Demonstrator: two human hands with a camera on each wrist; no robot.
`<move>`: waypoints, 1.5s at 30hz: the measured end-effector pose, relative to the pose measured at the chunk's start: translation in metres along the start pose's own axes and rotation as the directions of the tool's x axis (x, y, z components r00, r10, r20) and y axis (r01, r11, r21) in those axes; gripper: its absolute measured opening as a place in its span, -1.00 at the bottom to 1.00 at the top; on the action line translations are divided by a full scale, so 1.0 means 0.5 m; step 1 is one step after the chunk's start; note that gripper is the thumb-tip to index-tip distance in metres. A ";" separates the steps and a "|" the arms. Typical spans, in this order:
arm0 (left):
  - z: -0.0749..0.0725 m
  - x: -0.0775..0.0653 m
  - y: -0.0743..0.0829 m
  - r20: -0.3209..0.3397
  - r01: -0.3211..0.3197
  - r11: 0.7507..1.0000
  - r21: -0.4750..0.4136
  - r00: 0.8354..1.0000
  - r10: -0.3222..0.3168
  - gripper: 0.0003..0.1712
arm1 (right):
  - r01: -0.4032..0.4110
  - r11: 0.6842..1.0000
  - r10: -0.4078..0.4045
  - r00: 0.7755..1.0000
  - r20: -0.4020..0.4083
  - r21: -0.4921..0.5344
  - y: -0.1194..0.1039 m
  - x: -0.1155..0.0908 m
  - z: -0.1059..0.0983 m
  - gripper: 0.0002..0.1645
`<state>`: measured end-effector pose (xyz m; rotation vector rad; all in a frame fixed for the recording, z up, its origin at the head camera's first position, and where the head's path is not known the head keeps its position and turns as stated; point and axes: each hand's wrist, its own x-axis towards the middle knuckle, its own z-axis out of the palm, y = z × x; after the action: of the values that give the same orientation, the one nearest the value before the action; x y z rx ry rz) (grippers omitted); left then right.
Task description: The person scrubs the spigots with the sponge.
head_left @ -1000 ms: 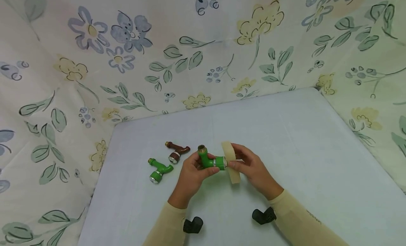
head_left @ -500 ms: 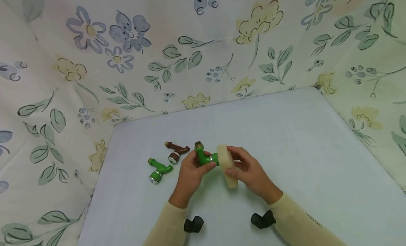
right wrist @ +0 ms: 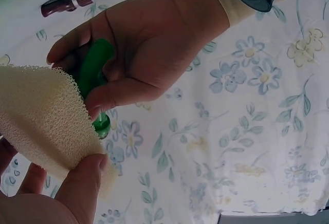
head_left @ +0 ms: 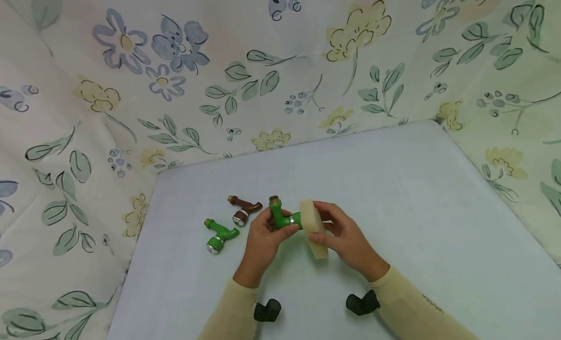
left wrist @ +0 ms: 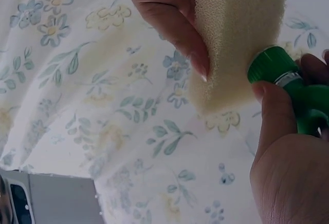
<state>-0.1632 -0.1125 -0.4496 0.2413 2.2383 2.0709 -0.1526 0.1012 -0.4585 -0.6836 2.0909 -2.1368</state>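
My left hand (head_left: 263,242) grips a green tap (head_left: 277,213) above the table, its brass threaded end pointing up and its ribbed knob turned to the right. A pale cream sponge block (head_left: 313,233) is held by my right hand (head_left: 348,237), thumb on the near side and fingers behind. In the left wrist view the sponge (left wrist: 239,39) presses against the end of the tap's green knob (left wrist: 272,66). From the right wrist the sponge (right wrist: 49,116) covers the knob, while the tap's curved spout (right wrist: 95,64) shows in the left palm.
On the white table (head_left: 372,184), left of my hands, lie a second green tap (head_left: 220,236) and a brown tap (head_left: 244,209). Floral cloth (head_left: 271,86) rises along the far and side edges. A black wrist camera (head_left: 267,311) sticks out beside each sleeve.
Over the last second the sponge has tilted and shifted left over the knob's end, hiding more of it. The held tap has moved slightly left. Since half a second ago almost nothing differs.
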 end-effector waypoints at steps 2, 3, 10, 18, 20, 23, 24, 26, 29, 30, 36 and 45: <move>-0.001 -0.001 0.002 0.005 0.004 1.000 -0.005 1.000 -0.004 -0.56 | -0.002 1.000 0.002 1.000 -0.001 -0.009 -0.002 0.002 0.000 -0.28; -0.001 -0.002 0.003 0.009 0.009 1.000 -0.008 1.000 -0.009 -0.56 | -0.004 1.000 0.004 1.000 -0.002 -0.007 -0.001 0.003 -0.001 -0.28; -0.005 -0.004 0.004 0.073 0.052 0.998 -0.045 0.996 -0.048 -0.57 | -0.038 0.997 0.039 0.999 -0.009 0.066 0.039 0.006 -0.017 -0.33; -0.010 0.005 -0.041 0.122 0.040 0.995 -0.093 0.992 -0.028 -0.53 | -0.055 0.992 0.056 0.998 -0.006 0.112 0.078 0.001 -0.026 -0.36; -0.009 0.008 -0.044 0.106 0.034 0.996 -0.079 0.994 -0.025 -0.54 | -0.055 0.993 0.057 0.998 -0.012 0.106 0.073 -0.001 -0.022 -0.36; -0.007 0.012 -0.048 0.053 0.030 0.998 -0.054 0.998 -0.027 -0.55 | -0.053 0.993 0.054 0.998 -0.011 0.104 0.053 -0.005 -0.014 -0.35; -0.007 0.013 -0.050 0.034 0.029 0.998 -0.048 0.999 -0.028 -0.55 | -0.047 0.994 0.048 0.999 -0.009 0.100 0.044 -0.005 -0.011 -0.34; -0.008 0.015 -0.051 0.001 0.022 0.999 -0.041 1.000 -0.022 -0.52 | -0.034 0.995 0.034 0.999 -0.005 0.091 0.029 -0.005 -0.005 -0.32; -0.010 0.016 -0.055 -0.025 0.000 0.998 -0.063 1.000 -0.001 -0.41 | -0.014 0.998 0.014 1.000 -0.002 0.056 0.012 -0.003 -0.001 -0.30; -0.011 0.017 -0.057 -0.030 -0.010 0.997 -0.078 1.000 0.007 -0.36 | -0.012 0.999 0.012 1.000 -0.004 0.044 0.010 -0.002 -0.001 -0.30; -0.029 0.011 -0.087 -0.113 -0.030 0.991 -0.129 0.994 0.016 -0.18 | -0.030 0.999 0.031 1.000 0.008 -0.015 0.014 0.000 -0.002 -0.29; -0.080 -0.025 -0.136 -0.249 0.174 0.967 0.186 0.960 -0.125 -0.10 | -0.036 0.998 0.034 0.999 -0.026 -0.052 0.023 -0.002 -0.022 -0.28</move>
<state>-0.1618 -0.1588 -0.5148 -0.1688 2.5197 1.8775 -0.1587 0.1107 -0.4697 -0.6240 2.1615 -2.0902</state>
